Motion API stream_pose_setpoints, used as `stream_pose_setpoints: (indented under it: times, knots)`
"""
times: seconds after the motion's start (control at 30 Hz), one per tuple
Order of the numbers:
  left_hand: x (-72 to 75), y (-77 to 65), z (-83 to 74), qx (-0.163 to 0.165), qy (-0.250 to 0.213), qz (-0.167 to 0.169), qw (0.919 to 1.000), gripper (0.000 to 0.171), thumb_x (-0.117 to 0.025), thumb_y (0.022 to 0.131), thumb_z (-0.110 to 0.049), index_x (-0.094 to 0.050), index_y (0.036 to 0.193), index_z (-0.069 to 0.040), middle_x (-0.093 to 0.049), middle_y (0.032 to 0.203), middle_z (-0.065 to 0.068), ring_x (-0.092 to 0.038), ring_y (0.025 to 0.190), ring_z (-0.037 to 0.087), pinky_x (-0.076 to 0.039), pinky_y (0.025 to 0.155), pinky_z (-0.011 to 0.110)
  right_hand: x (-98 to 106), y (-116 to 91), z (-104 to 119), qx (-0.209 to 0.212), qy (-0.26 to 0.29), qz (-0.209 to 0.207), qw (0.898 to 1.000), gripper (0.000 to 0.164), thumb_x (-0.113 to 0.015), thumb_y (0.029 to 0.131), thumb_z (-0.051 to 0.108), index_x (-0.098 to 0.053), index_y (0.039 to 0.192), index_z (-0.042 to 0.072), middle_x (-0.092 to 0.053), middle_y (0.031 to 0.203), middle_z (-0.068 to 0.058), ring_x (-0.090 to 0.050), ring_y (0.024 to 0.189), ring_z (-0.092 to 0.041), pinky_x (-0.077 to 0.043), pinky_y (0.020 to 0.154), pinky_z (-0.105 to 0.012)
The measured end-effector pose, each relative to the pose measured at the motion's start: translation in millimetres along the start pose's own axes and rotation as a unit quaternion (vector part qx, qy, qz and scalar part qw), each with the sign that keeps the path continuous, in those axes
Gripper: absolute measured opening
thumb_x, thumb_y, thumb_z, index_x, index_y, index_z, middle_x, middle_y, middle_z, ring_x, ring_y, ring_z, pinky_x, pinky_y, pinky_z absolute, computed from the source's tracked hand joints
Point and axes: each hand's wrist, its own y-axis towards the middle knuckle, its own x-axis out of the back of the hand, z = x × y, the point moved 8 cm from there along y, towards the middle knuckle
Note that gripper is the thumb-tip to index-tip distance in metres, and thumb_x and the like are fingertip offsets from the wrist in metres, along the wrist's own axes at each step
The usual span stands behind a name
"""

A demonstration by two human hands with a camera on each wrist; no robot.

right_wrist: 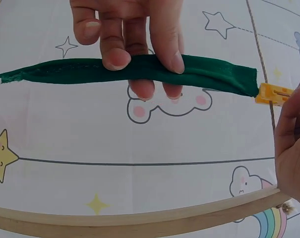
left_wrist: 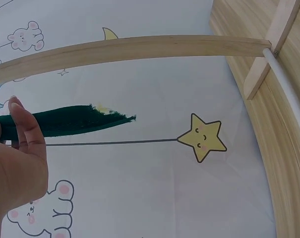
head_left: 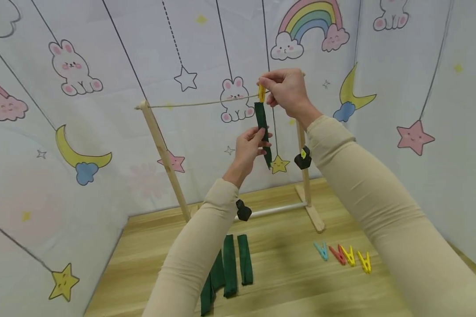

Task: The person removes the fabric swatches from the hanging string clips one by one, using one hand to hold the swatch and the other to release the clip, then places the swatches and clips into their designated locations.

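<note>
A dark green cloth strip (head_left: 260,115) hangs lengthwise below the cord (head_left: 198,104) of a wooden rack. My left hand (head_left: 247,147) pinches it near its middle between thumb and fingers. Above it, my right hand (head_left: 288,91) pinches a yellow clothespin (head_left: 262,93) at the cord. In the right wrist view the clothespin (right_wrist: 272,94) meets the strip's square end (right_wrist: 246,79); whether its tips bite the cloth is not clear. The left wrist view shows the strip's frayed lower end (left_wrist: 110,116) sticking out past my left hand (left_wrist: 21,171).
Several green strips (head_left: 245,259) lie on the wood-grain tabletop (head_left: 285,286), partly behind my left sleeve. To the right lie blue (head_left: 321,251), red (head_left: 336,254) and yellow (head_left: 365,262) clothespins. The rack has wooden posts (head_left: 162,158) and a white bottom bar (head_left: 277,211).
</note>
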Motion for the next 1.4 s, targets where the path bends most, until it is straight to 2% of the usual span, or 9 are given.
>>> stream_pose_setpoints:
  times: [0.17, 0.4, 0.53, 0.67, 0.87, 1.0, 1.13, 1.23, 1.4]
  knots:
    - [0.0, -3.0, 1.4, -0.01, -0.006, 0.003, 0.9999, 0.027, -0.058, 0.103, -0.021, -0.068, 0.122, -0.004, -0.071, 0.098, 0.006, -0.065, 0.073, 0.012, -0.051, 0.059, 0.023, 5.0, 3.1, 3.0, 0.012, 0.052, -0.01, 0.998, 0.023, -0.071, 0.093, 0.015, -0.075, 0.108, -0.001, -0.073, 0.092, -0.009, -0.056, 0.046, -0.014, -0.053, 0.049, -0.022]
    - [7.4, -10.9, 11.9, 0.003, -0.006, 0.001, 1.0, 0.026, -0.057, 0.104, -0.019, -0.068, 0.122, -0.004, -0.07, 0.099, 0.006, -0.064, 0.073, 0.012, -0.049, 0.057, 0.022, 12.1, 0.5, 4.1, 0.026, 0.097, -0.021, 0.995, 0.028, -0.071, 0.091, 0.016, -0.073, 0.111, -0.004, -0.073, 0.096, -0.009, -0.055, 0.044, -0.015, -0.052, 0.048, -0.022]
    - [14.3, -15.0, 12.6, -0.001, -0.007, 0.004, 1.0, 0.028, -0.057, 0.104, -0.021, -0.067, 0.124, -0.004, -0.069, 0.106, 0.014, -0.064, 0.074, 0.012, -0.049, 0.057, 0.021, 10.3, -1.7, 8.4, 0.042, 0.094, -0.026, 0.994, 0.025, -0.071, 0.092, 0.016, -0.074, 0.108, -0.002, -0.071, 0.096, -0.012, -0.054, 0.045, -0.015, -0.05, 0.047, -0.021]
    - [22.1, -20.4, 15.0, 0.009, -0.013, -0.005, 0.9999, 0.028, -0.057, 0.104, -0.02, -0.066, 0.124, -0.004, -0.068, 0.11, 0.018, -0.063, 0.073, 0.012, -0.048, 0.056, 0.022, 5.5, -5.6, 6.5, 0.036, 0.081, -0.019, 0.996, 0.024, -0.068, 0.095, 0.016, -0.073, 0.11, -0.002, -0.07, 0.101, -0.013, -0.053, 0.05, -0.014, -0.049, 0.048, -0.02]
    - [26.2, -23.9, 16.1, 0.012, -0.01, -0.004, 0.9999, 0.034, -0.057, 0.104, -0.021, -0.063, 0.13, 0.0, -0.07, 0.101, 0.007, -0.064, 0.073, 0.012, -0.048, 0.057, 0.021, 2.9, -11.5, 1.5, 0.023, 0.059, -0.001, 0.998, 0.026, -0.061, 0.099, 0.016, -0.067, 0.118, -0.001, -0.066, 0.113, -0.014, -0.051, 0.066, -0.016, -0.047, 0.049, -0.019]
    - [27.4, -23.9, 16.9, 0.008, -0.01, -0.009, 0.9999, 0.034, -0.059, 0.103, -0.021, -0.065, 0.129, 0.0, -0.07, 0.103, 0.008, -0.061, 0.069, 0.01, -0.045, 0.053, 0.02, 1.4, -15.9, -1.0, 0.024, 0.05, 0.018, 0.998, 0.028, -0.061, 0.1, 0.016, -0.064, 0.122, -0.002, -0.065, 0.119, -0.015, -0.05, 0.07, -0.017, -0.046, 0.05, -0.018]
    - [31.6, -25.2, 18.6, 0.013, -0.006, -0.026, 0.9996, 0.031, -0.061, 0.102, -0.021, -0.068, 0.125, -0.002, -0.068, 0.109, 0.013, -0.049, 0.062, 0.008, -0.035, 0.049, 0.018, 0.4, -20.9, -4.0, 0.023, 0.05, 0.025, 0.998, 0.03, -0.063, 0.099, 0.015, -0.064, 0.123, -0.002, -0.064, 0.114, -0.012, -0.051, 0.069, -0.014, -0.046, 0.049, -0.018]
    - [34.9, -28.1, 19.0, 0.018, 0.005, -0.037, 0.9992, 0.03, -0.061, 0.102, -0.022, -0.069, 0.124, -0.003, -0.066, 0.101, 0.009, -0.042, 0.06, 0.007, -0.031, 0.049, 0.018, 2.0, -24.8, -7.2, 0.02, 0.05, 0.026, 0.998, 0.032, -0.065, 0.099, 0.016, -0.064, 0.124, -0.002, -0.063, 0.11, -0.01, -0.052, 0.07, -0.015, -0.046, 0.049, -0.017]
    - [36.3, -34.6, 26.7, 0.025, 0.027, -0.044, 0.9984, 0.032, -0.063, 0.101, -0.024, -0.069, 0.125, -0.003, -0.058, 0.088, -0.002, -0.041, 0.061, 0.006, -0.033, 0.051, 0.018, 11.8, -34.3, -17.1, 0.009, 0.046, 0.023, 0.999, 0.033, -0.066, 0.098, 0.018, -0.064, 0.125, -0.001, -0.062, 0.107, -0.009, -0.052, 0.071, -0.015, -0.047, 0.05, -0.017]
